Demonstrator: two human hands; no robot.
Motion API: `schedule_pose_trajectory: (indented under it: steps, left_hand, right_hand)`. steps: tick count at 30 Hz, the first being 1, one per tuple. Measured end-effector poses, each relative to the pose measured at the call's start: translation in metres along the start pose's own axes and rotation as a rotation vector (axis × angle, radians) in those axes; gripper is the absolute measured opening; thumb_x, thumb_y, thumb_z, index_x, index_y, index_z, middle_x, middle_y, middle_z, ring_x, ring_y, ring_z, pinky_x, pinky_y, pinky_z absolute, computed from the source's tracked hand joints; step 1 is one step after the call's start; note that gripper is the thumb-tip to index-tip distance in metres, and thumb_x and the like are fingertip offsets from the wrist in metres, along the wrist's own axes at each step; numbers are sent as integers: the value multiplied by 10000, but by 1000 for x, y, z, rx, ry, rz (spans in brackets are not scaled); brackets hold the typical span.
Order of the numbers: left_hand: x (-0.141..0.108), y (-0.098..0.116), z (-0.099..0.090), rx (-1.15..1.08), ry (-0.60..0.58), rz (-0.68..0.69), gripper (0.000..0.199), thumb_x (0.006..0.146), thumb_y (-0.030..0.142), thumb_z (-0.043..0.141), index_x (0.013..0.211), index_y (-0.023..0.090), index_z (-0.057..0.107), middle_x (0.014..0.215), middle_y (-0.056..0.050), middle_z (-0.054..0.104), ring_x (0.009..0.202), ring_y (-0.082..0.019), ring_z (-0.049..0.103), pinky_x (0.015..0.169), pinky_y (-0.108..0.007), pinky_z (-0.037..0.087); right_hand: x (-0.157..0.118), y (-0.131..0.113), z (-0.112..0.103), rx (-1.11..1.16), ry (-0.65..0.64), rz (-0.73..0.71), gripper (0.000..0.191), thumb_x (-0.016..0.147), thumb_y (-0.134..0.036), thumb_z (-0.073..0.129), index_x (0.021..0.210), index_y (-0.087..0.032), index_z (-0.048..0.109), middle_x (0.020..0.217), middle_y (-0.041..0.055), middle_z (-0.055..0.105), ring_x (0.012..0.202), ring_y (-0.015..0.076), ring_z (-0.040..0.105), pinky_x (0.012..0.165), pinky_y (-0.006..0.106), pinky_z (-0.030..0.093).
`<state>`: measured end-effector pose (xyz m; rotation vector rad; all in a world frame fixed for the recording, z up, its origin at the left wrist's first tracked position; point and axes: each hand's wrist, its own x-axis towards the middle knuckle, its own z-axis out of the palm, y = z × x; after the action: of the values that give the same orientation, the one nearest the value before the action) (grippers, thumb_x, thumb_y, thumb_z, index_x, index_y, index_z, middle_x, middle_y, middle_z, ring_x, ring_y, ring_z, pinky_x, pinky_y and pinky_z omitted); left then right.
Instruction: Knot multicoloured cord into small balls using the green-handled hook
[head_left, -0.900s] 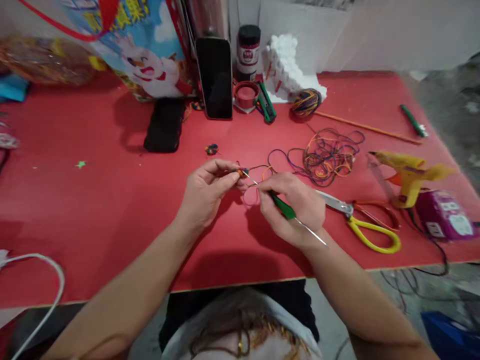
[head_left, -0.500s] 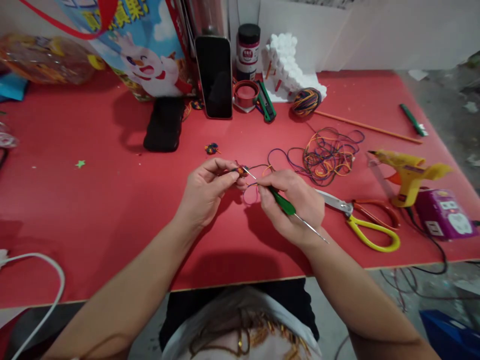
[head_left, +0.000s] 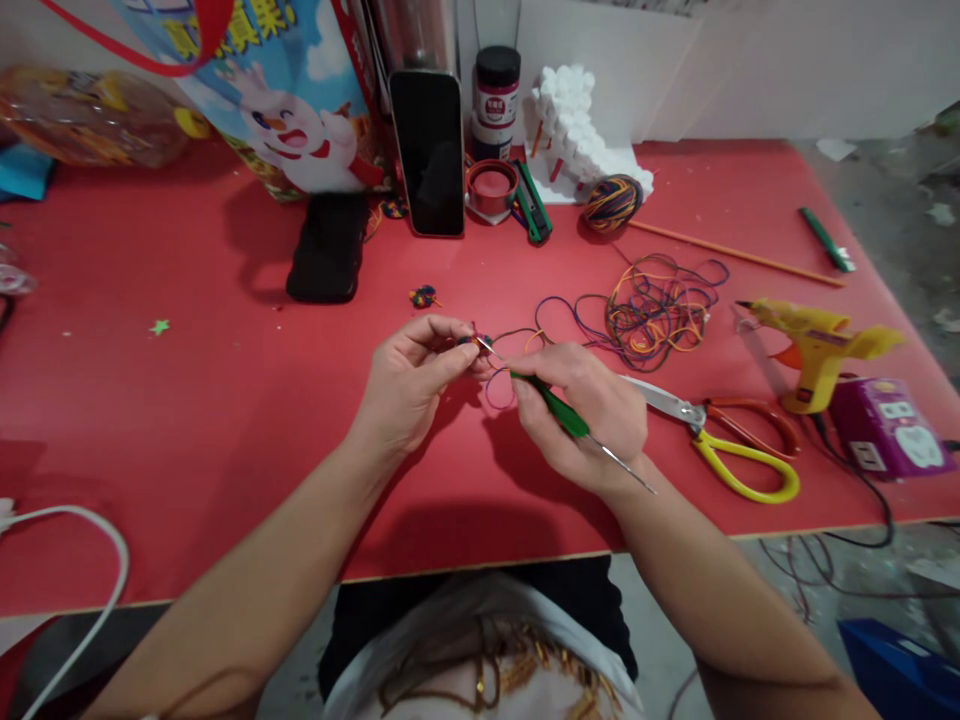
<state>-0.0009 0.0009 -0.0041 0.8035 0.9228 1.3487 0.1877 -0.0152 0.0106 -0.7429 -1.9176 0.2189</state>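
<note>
My left hand (head_left: 411,385) pinches a small multicoloured crochet piece (head_left: 475,342) between thumb and fingers, and the fingers partly cover it. In my right hand (head_left: 581,410) is a crochet hook (head_left: 564,411) with a green handle and thin metal ends, held like a pen. Its tip meets the crochet piece. A loop of yarn hangs just below, and a strand runs right to a loose tangle of multicoloured yarn (head_left: 656,312). Behind my left fingers lies another small crocheted piece (head_left: 424,297) on the red table (head_left: 225,440).
Scissors (head_left: 709,420) lie right of my right hand, beside a yellow glue gun (head_left: 814,345) and a purple box (head_left: 889,430). Behind are a yarn ball (head_left: 613,203), a green cutter (head_left: 532,205), an upright phone (head_left: 429,155), a black case (head_left: 328,250) and a jar (head_left: 496,105).
The hook has moved slightly left, its tip now further into the crochet piece. My right hand has shifted a little with it. The left hand has barely moved.
</note>
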Motion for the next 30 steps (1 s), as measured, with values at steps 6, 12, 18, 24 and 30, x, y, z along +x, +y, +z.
schedule_pose_trajectory:
  steps: [6, 12, 18, 24, 30]
  left_hand:
    - [1, 2, 1, -10, 54, -14, 190, 733, 155, 909, 840, 168, 752, 802, 0, 758, 663, -109, 737, 682, -227, 653]
    - [2, 1, 0, -39, 29, -9, 168, 742, 112, 881, 858, 169, 773, 821, -7, 781, 665, -109, 753, 690, -216, 662]
    - [1, 1, 0, -19, 6, 23, 173, 733, 116, 896, 848, 184, 787, 831, 4, 773, 683, -96, 737, 695, -198, 640]
    - [-1, 1, 0, 46, 9, 28, 152, 769, 127, 869, 869, 202, 783, 880, -7, 763, 755, -121, 733, 758, -247, 640]
    - [-3, 0, 0, 101, 1, 77, 139, 808, 119, 855, 896, 188, 773, 907, -15, 757, 748, -110, 727, 774, -243, 628]
  right_hand:
    - [0, -1, 0, -2, 16, 9, 211, 958, -43, 681, 1136, -145, 731, 995, 88, 857, 841, 163, 781, 800, 274, 645]
    - [1, -2, -2, 13, 31, 23, 238, 962, -47, 670, 1156, -173, 729, 1010, 75, 862, 836, 158, 782, 798, 278, 650]
    - [-1, -1, -1, 23, 10, 18, 213, 969, -65, 669, 1139, -177, 729, 954, 69, 845, 851, 164, 795, 812, 279, 659]
    - [-2, 0, 2, 2, 8, 22, 215, 984, -74, 655, 1153, -188, 724, 997, 77, 851, 872, 171, 801, 821, 291, 661]
    - [-3, 1, 2, 7, 5, -2, 217, 982, -69, 654, 1159, -176, 721, 984, 85, 844, 868, 177, 793, 818, 306, 665]
